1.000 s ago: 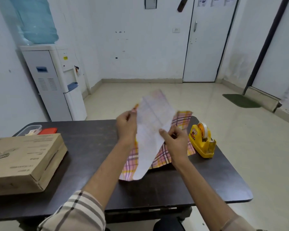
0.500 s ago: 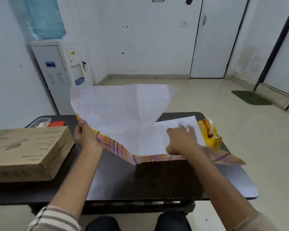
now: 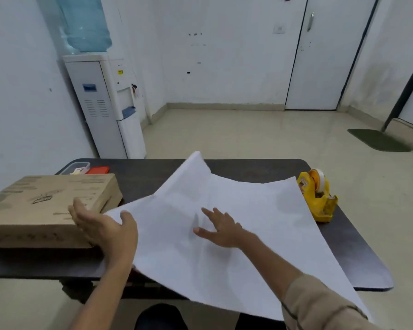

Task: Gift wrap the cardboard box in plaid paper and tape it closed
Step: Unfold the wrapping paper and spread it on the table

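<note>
paper point(image 3: 260, 222), large and white side up, lies pinned under the spread right hand point(image 3: 222, 229), seemingly freeing the open left hand point(image 3: 103, 226) to fetch the flat brown cardboard box point(image 3: 34, 203).

white paper point(image 3: 236, 234), brown cardboard box point(image 3: 45, 206), yellow tape dispenser point(image 3: 317, 198), dark table point(image 3: 358, 246)

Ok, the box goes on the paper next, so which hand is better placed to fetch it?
Left: the left hand is at the cardboard box; the right hand lies flat on the wrapping paper.
</note>
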